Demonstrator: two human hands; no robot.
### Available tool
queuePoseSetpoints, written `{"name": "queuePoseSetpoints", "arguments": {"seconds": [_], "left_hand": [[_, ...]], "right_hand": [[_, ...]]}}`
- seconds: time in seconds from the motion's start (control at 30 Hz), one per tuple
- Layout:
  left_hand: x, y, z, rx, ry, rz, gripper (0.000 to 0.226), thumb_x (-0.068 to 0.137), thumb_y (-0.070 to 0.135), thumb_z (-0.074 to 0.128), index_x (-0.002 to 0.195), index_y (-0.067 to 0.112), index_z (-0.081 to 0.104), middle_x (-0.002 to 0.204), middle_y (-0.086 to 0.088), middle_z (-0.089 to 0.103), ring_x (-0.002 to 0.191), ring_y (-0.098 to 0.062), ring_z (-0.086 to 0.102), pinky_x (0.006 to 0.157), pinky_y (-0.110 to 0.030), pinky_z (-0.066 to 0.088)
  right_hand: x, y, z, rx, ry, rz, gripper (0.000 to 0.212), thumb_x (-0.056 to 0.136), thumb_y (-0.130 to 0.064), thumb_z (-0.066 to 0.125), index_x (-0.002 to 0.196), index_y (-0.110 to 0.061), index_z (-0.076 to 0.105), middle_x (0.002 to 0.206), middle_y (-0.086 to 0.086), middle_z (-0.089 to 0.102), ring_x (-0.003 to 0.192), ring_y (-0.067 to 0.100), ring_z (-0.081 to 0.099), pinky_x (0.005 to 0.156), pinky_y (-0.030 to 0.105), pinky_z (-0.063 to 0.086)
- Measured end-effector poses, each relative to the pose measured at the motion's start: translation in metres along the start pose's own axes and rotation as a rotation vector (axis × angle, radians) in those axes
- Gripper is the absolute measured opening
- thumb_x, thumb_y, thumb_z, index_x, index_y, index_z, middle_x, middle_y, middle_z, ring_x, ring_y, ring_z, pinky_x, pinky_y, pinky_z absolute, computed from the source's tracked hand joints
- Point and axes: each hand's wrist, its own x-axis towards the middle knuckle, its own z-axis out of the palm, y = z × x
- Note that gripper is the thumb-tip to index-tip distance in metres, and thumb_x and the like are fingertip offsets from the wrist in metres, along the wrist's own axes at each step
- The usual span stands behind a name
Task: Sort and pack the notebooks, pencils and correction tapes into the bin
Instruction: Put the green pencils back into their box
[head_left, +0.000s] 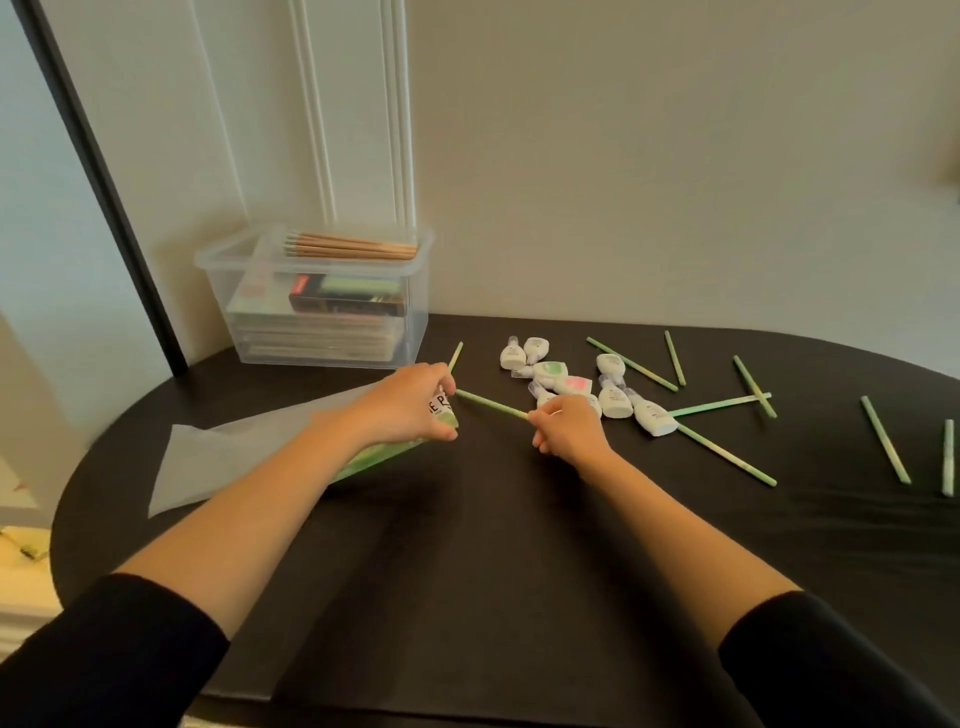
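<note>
Sleeves (104, 660) in black sit at the bottom edge, bare forearms reaching out over the dark worktop (493, 545). Left hand (410, 405) has its grip clamped round the top of a green packet (379, 460) with some black lettering on it, and the packet slants down to the worktop under the wrist. Right hand (569, 428) has its grip pinched together on one end of a green pencil (491, 404); the pencil's other end is right at the left hand's fingers, by the packet's top. A pale see-through sheet (234, 457) lies flat off to the left. Just past the right hand there's a bunch of correction tapes (613, 400), with loose pencils (727, 457) scattered to the right. At the back left is the clear bin (218, 260), holding stacked notebooks (317, 338), a dark box (345, 301) and wooden pencils (353, 247) on top.
</note>
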Motion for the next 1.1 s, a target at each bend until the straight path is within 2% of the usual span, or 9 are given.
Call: {"name": "queuePoseSetpoints", "arguments": {"seconds": [0.27, 0.47, 0.57, 0.67, 0.73, 0.8, 0.87, 0.93, 1.1], "left_hand": [[0.032, 0.051, 0.043, -0.084, 0.324, 0.274, 0.047, 0.077, 0.013, 0.071, 0.119, 0.013, 0.050, 0.118, 0.001, 0.045, 0.112, -0.013, 0.041, 0.091, -0.016, 0.027], [0.037, 0.076, 0.076, -0.053, 0.570, 0.428, 0.044, 0.076, 0.005, 0.070, 0.117, 0.007, 0.056, 0.117, -0.007, 0.057, 0.112, -0.023, 0.050, 0.095, -0.021, 0.025], [0.041, 0.094, 0.074, -0.201, 0.663, 0.437, 0.042, 0.078, 0.003, 0.068, 0.118, 0.001, 0.054, 0.117, -0.015, 0.055, 0.110, -0.025, 0.050, 0.095, -0.023, 0.032], [0.048, 0.107, 0.066, -0.338, 0.806, 0.431, 0.045, 0.083, 0.000, 0.062, 0.125, -0.005, 0.047, 0.118, -0.021, 0.048, 0.109, -0.021, 0.044, 0.096, -0.012, 0.029], [0.053, 0.112, 0.063, -0.413, 0.901, 0.395, 0.044, 0.086, 0.000, 0.057, 0.127, -0.007, 0.043, 0.119, -0.024, 0.042, 0.110, -0.018, 0.040, 0.098, -0.004, 0.027], [0.056, 0.112, 0.062, -0.531, 0.962, 0.321, 0.044, 0.089, 0.002, 0.053, 0.130, -0.005, 0.039, 0.124, -0.023, 0.036, 0.113, -0.017, 0.040, 0.097, -0.008, 0.033], [0.059, 0.112, 0.060, -0.702, 1.020, 0.205, 0.044, 0.092, 0.004, 0.050, 0.133, -0.001, 0.035, 0.127, -0.017, 0.032, 0.114, -0.014, 0.040, 0.094, -0.015, 0.039], [0.060, 0.105, 0.059, -0.896, 1.063, 0.043, 0.043, 0.094, 0.008, 0.047, 0.134, 0.005, 0.032, 0.128, -0.007, 0.031, 0.113, -0.009, 0.039, 0.088, -0.006, 0.038], [0.060, 0.080, 0.073, -1.231, 0.918, -0.195, 0.021, 0.097, 0.010, 0.039, 0.115, 0.019, 0.045, 0.131, -0.012, 0.034, 0.110, -0.018, 0.050, 0.087, -0.028, 0.047]], "right_hand": [[-0.003, 0.021, -0.048, 0.516, 0.092, 0.018, 0.016, 0.096, -0.011, 0.045, 0.099, -0.012, 0.061, 0.060, 0.003, 0.056, 0.048, 0.007, 0.049, 0.047, 0.018, 0.042], [0.000, 0.041, -0.062, 0.723, 0.028, 0.016, 0.023, 0.099, -0.011, 0.039, 0.114, -0.010, 0.056, 0.068, 0.003, 0.056, 0.052, 0.006, 0.053, 0.052, 0.016, 0.047], [0.002, 0.046, -0.060, 0.796, -0.010, 0.040, 0.026, 0.099, -0.008, 0.035, 0.113, -0.005, 0.056, 0.068, 0.002, 0.052, 0.058, 0.008, 0.050, 0.058, 0.020, 0.047], [0.004, 0.046, -0.060, 0.866, -0.020, 0.066, 0.024, 0.097, -0.007, 0.035, 0.106, 0.003, 0.055, 0.060, 0.000, 0.042, 0.055, 0.009, 0.042, 0.056, 0.022, 0.042], [0.007, 0.046, -0.065, 0.967, -0.026, 0.088, 0.018, 0.097, -0.009, 0.036, 0.092, -0.003, 0.052, 0.052, -0.004, 0.035, 0.047, 0.007, 0.034, 0.050, 0.021, 0.038], [0.010, 0.046, -0.068, 1.035, -0.025, 0.111, 0.022, 0.098, -0.011, 0.034, 0.080, -0.010, 0.046, 0.048, -0.006, 0.031, 0.042, 0.006, 0.030, 0.048, 0.021, 0.036], [0.013, 0.047, -0.068, 1.066, -0.022, 0.143, 0.028, 0.101, -0.017, 0.032, 0.075, -0.013, 0.041, 0.049, -0.005, 0.030, 0.041, 0.007, 0.029, 0.052, 0.023, 0.036], [0.013, 0.048, -0.067, 1.093, -0.003, 0.173, 0.031, 0.101, -0.022, 0.032, 0.072, -0.013, 0.039, 0.053, -0.002, 0.031, 0.046, 0.009, 0.031, 0.056, 0.025, 0.038], [0.011, 0.052, -0.068, 1.139, 0.026, 0.201, 0.033, 0.101, -0.030, 0.032, 0.077, -0.010, 0.041, 0.093, 0.016, 0.058, 0.090, 0.027, 0.061, 0.067, 0.033, 0.051]]}}
